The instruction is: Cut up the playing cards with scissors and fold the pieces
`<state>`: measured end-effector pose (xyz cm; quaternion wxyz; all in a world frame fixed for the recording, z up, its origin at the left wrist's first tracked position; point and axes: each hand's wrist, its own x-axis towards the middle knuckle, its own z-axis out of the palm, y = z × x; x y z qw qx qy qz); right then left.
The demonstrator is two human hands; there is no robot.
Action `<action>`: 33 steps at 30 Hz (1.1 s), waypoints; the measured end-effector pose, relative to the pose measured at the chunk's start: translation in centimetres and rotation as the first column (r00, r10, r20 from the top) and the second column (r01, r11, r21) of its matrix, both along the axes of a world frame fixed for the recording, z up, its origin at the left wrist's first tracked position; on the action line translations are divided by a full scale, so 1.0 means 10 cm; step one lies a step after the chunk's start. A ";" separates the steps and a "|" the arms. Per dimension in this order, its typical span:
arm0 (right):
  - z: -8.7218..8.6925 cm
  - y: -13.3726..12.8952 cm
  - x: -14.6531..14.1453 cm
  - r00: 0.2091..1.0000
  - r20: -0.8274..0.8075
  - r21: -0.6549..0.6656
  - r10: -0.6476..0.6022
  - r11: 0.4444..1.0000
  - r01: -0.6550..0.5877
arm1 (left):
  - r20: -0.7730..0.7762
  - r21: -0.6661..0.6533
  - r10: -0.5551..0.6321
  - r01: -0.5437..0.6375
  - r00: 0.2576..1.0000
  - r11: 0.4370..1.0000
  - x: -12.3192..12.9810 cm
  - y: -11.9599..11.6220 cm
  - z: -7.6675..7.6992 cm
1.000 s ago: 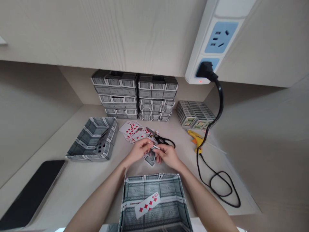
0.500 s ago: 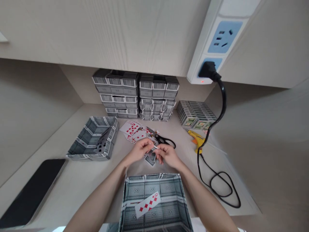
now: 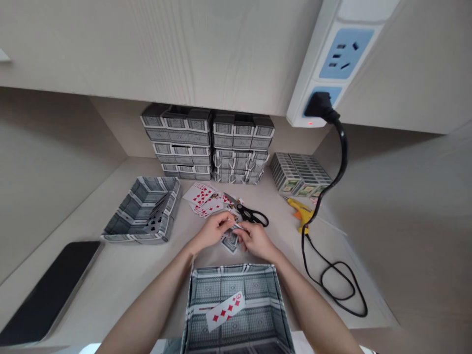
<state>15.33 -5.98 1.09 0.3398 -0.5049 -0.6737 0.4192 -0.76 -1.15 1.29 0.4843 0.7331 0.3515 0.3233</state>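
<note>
My left hand (image 3: 217, 227) and my right hand (image 3: 255, 238) meet over the desk, both closed with fingertips pinching a small playing card piece (image 3: 236, 226) between them. Much of that piece is hidden by the fingers. Under my hands lies a grey-backed playing card (image 3: 230, 243). Just beyond are loose face-up cards (image 3: 202, 195) and black-handled scissors (image 3: 251, 215). Nearest my body, between my forearms, stands an open box made of playing cards (image 3: 254, 282); a cut nine of diamonds (image 3: 226, 311) rests inside it.
Card boxes (image 3: 180, 132) are stacked at the back, with card packs (image 3: 300, 173) to their right. A card tray (image 3: 121, 216) and a black phone-like slab (image 3: 47, 290) sit left. On the right are a yellow glue gun (image 3: 303, 212), its coiled cable (image 3: 344, 298) and a power strip (image 3: 332, 73).
My right hand's fingers have curled in a little around the small card piece. My left hand stays almost in the same place, and the other things have not moved.
</note>
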 end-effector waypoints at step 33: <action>0.08 0.04 0.03 0.860 -0.509 -0.250 0.039 0.949 -0.192 | 0.077 -0.147 -0.135 0.146 0.988 0.978 0.02 -0.03 0.03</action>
